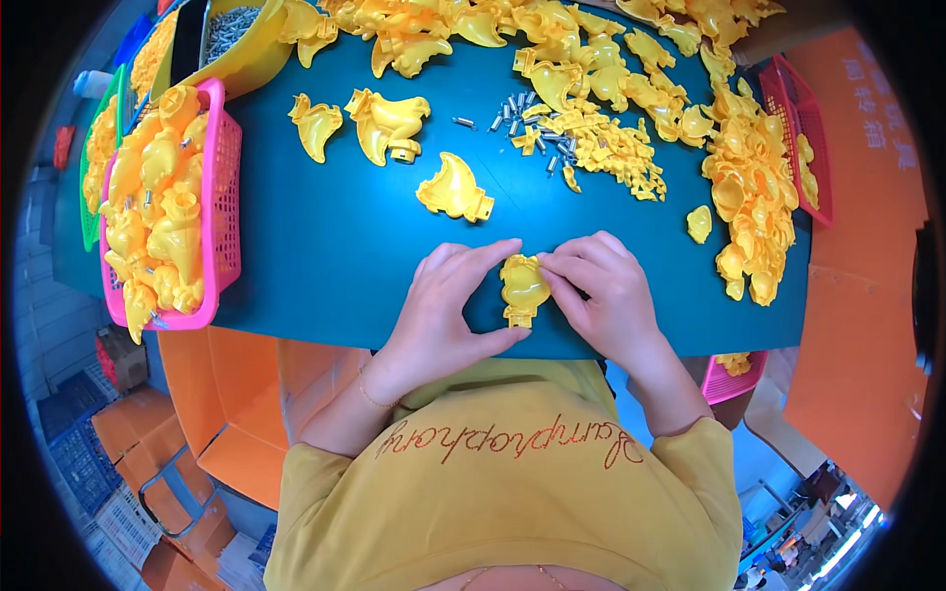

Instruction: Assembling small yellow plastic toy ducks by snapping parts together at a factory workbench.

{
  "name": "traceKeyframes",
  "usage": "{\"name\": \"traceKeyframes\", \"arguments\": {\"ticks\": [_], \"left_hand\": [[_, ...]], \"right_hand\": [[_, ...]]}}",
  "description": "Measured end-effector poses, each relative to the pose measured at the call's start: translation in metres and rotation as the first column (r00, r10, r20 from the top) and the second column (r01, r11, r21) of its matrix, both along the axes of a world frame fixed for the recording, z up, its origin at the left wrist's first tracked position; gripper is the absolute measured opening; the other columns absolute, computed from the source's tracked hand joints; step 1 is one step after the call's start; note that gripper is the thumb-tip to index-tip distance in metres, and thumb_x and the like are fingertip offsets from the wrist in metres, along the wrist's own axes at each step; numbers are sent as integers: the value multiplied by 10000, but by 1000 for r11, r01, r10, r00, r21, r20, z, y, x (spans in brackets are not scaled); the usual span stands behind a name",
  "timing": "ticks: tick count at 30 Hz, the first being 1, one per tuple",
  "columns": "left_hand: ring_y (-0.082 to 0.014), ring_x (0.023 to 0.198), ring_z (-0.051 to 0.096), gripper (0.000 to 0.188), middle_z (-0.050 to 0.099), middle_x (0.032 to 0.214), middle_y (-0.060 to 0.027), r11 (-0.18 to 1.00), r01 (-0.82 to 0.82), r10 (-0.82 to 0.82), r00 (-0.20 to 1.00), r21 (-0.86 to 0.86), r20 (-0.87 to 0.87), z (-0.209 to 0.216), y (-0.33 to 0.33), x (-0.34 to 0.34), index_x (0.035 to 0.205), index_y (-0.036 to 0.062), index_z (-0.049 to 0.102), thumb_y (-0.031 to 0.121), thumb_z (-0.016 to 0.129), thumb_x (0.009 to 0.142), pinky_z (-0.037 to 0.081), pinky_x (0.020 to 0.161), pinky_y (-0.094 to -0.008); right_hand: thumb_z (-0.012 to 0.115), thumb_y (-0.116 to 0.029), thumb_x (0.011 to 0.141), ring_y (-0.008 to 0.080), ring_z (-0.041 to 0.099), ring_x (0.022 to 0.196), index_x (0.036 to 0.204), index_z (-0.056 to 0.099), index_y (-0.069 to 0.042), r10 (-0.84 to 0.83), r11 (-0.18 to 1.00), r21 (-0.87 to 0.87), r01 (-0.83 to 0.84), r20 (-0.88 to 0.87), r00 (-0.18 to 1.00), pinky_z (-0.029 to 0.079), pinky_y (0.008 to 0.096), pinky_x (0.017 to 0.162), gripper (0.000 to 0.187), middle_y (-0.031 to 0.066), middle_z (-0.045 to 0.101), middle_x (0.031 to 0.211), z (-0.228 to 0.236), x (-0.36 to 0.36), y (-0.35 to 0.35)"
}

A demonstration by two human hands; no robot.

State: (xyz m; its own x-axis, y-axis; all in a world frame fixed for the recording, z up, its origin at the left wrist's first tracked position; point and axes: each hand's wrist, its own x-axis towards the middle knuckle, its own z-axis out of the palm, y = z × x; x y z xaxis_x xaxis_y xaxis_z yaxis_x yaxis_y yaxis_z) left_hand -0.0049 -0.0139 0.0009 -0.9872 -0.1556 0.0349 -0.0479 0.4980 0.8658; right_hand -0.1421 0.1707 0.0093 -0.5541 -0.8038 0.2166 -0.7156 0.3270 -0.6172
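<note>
Near the table's front edge, a small yellow plastic shell part [524,288] sits between my hands, its hollow side facing up. My left hand [443,297] spans it from the left, index fingertip at its top end and thumb at its bottom end. From the right, my right hand [603,294] pinches its upper edge between thumb and fingers; whether a smaller piece is in that pinch is hidden. Just beyond lies a curved yellow shell piece [455,187]. Farther off are a bulkier yellow part [387,123] and a horn-shaped one [315,126].
Small yellow pieces [616,148] and metal springs [512,116] lie mid-table. Yellow shells heap along the far side and right [754,187]. A pink basket [210,197] of yellow parts stands left, a yellow bin [258,59] of metal pieces behind it. Orange boxes [232,394] stand below.
</note>
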Motion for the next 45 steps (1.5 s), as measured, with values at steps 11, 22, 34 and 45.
{"name": "traceKeyframes", "arguments": {"ticks": [11,22,34,45], "left_hand": [[-288,1148,587,839,675,1209,-75,999,-4,3,1000,-51,-28,0,0,-1,1452,140,584,235,936,697,446,1031,-421],[-236,1002,581,775,683,1077,-49,996,71,-71,997,-62,-8,5,-6,-1,1397,128,649,226,925,680,422,944,-366],[-211,992,566,763,635,977,-26,994,96,-93,994,-57,54,9,-7,-4,1382,156,666,253,935,675,386,918,-364],[-176,953,541,820,652,1011,12,991,131,-129,987,-10,97,8,-11,-6,1392,137,680,229,971,630,345,910,-338]], "right_hand": [[733,-33,860,265,651,1007,1235,743,-104,198,941,305,-146,-146,969,531,386,789,382,59,699,1159,21,-2,12],[729,-121,899,247,615,1099,1084,776,-143,253,935,324,-143,-332,909,514,395,844,192,-7,697,1102,14,-95,-41],[805,-133,875,263,685,891,1010,754,-80,293,955,48,-293,12,956,543,398,752,154,63,735,921,29,-60,-16],[815,26,771,238,728,961,993,795,-80,435,899,-126,-420,136,890,592,359,821,247,39,787,1043,2,-54,-4]]}}
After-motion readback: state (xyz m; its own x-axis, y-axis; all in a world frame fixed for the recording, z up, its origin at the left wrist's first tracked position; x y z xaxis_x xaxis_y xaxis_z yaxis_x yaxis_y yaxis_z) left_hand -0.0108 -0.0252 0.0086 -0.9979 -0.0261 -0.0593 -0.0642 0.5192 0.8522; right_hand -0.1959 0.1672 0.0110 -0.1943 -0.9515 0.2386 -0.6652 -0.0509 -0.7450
